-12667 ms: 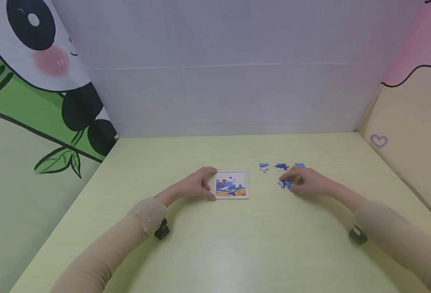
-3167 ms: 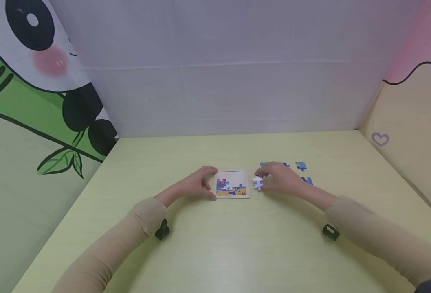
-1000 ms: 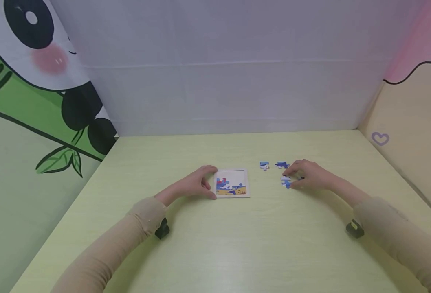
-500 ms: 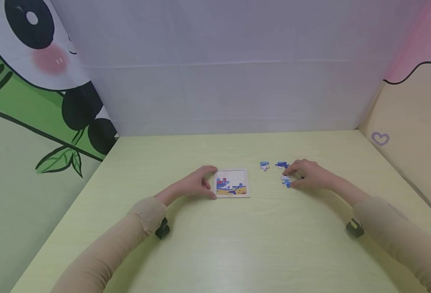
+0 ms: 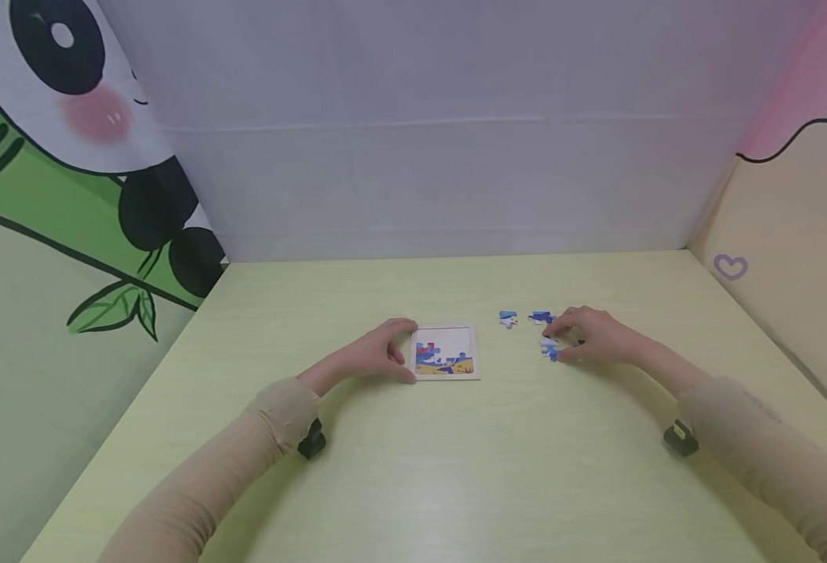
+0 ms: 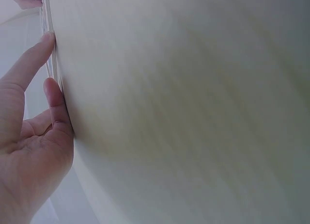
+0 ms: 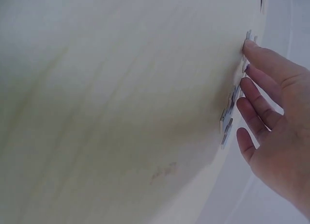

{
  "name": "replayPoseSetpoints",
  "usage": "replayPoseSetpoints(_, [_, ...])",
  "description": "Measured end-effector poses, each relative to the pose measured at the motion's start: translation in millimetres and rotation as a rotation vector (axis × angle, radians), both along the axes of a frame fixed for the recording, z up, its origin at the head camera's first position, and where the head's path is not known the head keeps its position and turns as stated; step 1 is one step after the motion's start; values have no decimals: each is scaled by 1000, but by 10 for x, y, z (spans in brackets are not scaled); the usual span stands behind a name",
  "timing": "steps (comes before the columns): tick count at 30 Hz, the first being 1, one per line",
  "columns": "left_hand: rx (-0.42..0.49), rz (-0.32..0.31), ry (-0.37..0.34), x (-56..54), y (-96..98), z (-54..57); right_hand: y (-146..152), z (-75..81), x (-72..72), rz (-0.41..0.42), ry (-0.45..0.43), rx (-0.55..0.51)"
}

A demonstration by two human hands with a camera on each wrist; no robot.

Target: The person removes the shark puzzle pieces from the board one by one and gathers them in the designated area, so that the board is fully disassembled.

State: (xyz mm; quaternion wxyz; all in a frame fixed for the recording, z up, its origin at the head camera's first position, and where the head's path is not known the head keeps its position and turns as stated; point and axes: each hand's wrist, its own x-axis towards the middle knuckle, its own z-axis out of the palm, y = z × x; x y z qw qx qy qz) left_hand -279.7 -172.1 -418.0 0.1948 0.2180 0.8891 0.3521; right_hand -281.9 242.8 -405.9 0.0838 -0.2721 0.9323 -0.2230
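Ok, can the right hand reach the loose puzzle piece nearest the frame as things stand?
Probably yes: that piece lies uncovered on the table, near the right hand. But the hand pinches another piece, which it should likely release first.

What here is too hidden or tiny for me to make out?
Head view: a blue piece, mostly hidden by the right-hand grip.
Head view: fine printed details inside the puzzle frame, too small to tell.
Right wrist view: printed faces of the loose pieces, seen nearly edge-on.
Left wrist view: the picture inside the puzzle frame, seen edge-on and partly covered by the left-hand grip.
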Motion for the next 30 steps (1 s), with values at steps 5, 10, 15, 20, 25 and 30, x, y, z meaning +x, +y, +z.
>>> replayPoseSetpoints(5, [2,-5,-2,4,-4,0,-10,49,12,1,-33,23])
replayPoseSetpoints(10, [-4,-5,-4,6,-3,-2,-27,101,4,-1,-51,32])
replayPoseSetpoints(15, [-5,-1,-1,-4,2,-2,-78,127,-34,-16,-67,9])
replayPoseSetpoints(20, [-7,1,-3,0,-2,-2,-183,120,-79,-11,-56,-32])
replayPoseSetpoints(25, [-12,0,2,3,-14,-14,-362,78,-130,4,-48,-64])
replayPoseSetpoints(30, [-14,-2,10,2,-7,-9,-589,28,-162,-6,-67,-136])
